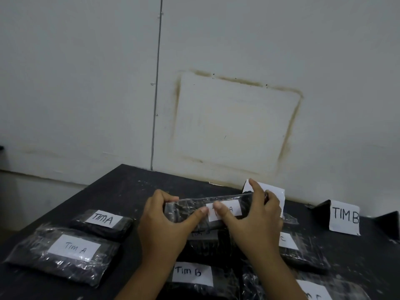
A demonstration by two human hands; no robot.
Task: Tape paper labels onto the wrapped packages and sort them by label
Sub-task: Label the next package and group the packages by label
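Note:
Both hands hold one dark plastic-wrapped package lifted above the black table. My left hand grips its left end, thumb against the front face. My right hand grips the right end, its thumb pressing on the white paper label, which reads partly "A"; the index finger points up. Two packages labelled "TIM A" lie at the left. A "TIM B" package lies below my hands. Another package with a partly hidden label lies at the right.
A folded paper sign reading "TIM B" stands at the back right. Another white sign stands behind my right hand, its text hidden. A further labelled package sits at the bottom right edge. The wall runs close behind the table.

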